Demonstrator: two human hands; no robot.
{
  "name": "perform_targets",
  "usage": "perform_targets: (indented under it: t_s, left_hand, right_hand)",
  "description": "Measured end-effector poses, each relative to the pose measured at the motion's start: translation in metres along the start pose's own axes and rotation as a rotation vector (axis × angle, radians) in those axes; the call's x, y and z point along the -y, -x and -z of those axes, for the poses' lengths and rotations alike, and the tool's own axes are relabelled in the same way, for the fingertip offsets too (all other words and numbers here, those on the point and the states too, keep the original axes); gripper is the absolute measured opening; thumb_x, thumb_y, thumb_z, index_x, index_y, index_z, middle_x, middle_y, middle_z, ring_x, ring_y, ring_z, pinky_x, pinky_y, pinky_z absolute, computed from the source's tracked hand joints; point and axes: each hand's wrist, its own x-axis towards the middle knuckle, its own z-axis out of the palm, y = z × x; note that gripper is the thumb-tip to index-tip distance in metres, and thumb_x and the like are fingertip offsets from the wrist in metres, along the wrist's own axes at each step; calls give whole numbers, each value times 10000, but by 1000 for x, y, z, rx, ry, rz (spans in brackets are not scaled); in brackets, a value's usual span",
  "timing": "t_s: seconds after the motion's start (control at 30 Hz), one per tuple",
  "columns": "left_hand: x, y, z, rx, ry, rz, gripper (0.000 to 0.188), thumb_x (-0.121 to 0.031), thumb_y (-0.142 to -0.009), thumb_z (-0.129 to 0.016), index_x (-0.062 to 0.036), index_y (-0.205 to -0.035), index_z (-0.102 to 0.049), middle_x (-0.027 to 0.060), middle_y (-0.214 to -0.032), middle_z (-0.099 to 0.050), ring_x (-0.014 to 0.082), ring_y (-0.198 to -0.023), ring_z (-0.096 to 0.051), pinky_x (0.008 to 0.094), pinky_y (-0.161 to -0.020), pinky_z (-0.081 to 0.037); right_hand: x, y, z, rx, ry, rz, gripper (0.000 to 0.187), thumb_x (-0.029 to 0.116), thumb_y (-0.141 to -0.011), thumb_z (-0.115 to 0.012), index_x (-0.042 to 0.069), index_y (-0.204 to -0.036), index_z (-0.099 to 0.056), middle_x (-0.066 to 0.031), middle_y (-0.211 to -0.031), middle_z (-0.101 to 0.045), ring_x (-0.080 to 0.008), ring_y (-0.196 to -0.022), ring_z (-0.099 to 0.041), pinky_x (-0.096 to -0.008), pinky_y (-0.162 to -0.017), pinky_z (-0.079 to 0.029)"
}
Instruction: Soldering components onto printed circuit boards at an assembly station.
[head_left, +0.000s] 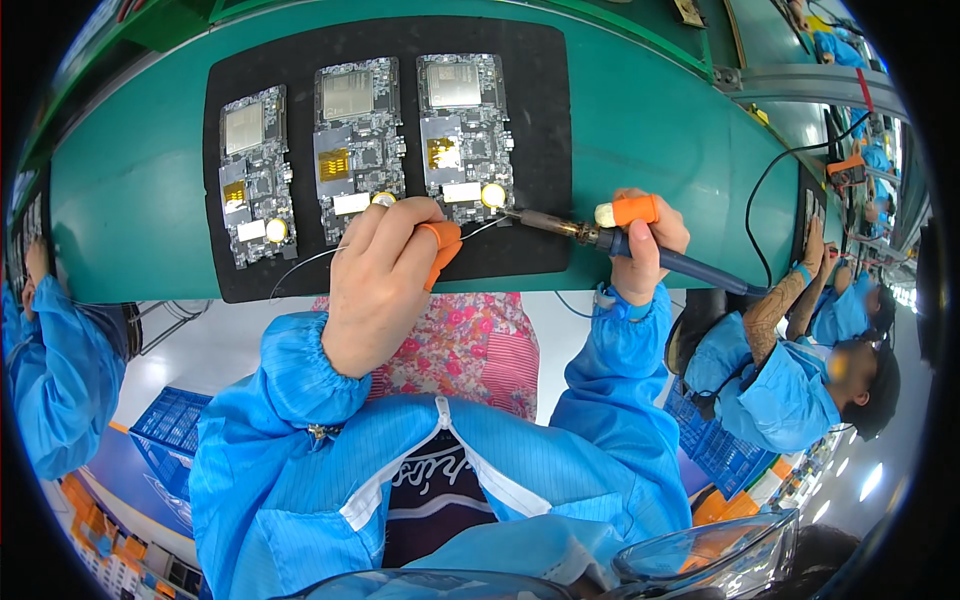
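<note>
Three green-grey circuit boards lie in a row on a black mat (540,150): a left board (262,165), a middle board (368,165) and a right board (490,145). Each carries a silver metal shield, a gold patch and a round yellow-rimmed part. My right hand (645,245), orange and pale covers on its fingers, grips a soldering iron (680,262). Its tip reaches the right board's lower edge, beside the round part. My left hand (390,270), with orange finger covers, pinches a thin solder wire (483,228) whose end meets the iron's tip.
The mat rests on a green bench top (640,130). A black cord (757,200) runs from the iron toward the bench's right side. Co-workers in blue sit at left (75,350) and right (770,370). Blue crates (170,430) stand on the floor.
</note>
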Motion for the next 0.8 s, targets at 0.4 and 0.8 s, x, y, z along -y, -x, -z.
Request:
perform_targets:
  t_s: [0.4, 0.8]
  left_hand:
    - [3, -4, -7, -4, -2, 0, 148, -2, -648, -677, 3, -747, -567, 63, -883, -541, 222, -715, -500, 312, -609, -410]
    - [-2, -15, -13, 15, 24, -54, 156, 23, -641, -667, 15, -718, -531, 84, -884, -528, 236, -713, -499, 326, -593, -422]
  right_hand:
    - [4, -5, -7, 122, 33, 62, 253, 185, -696, -531, -66, -684, -552, -128, -583, -520, -197, -470, -473, -285, -449, -351]
    - [4, -6, -8, 138, 46, 74, 226, 159, -687, -530, -66, -684, -553, -131, -577, -521, -200, -462, -474, -285, -441, -346]
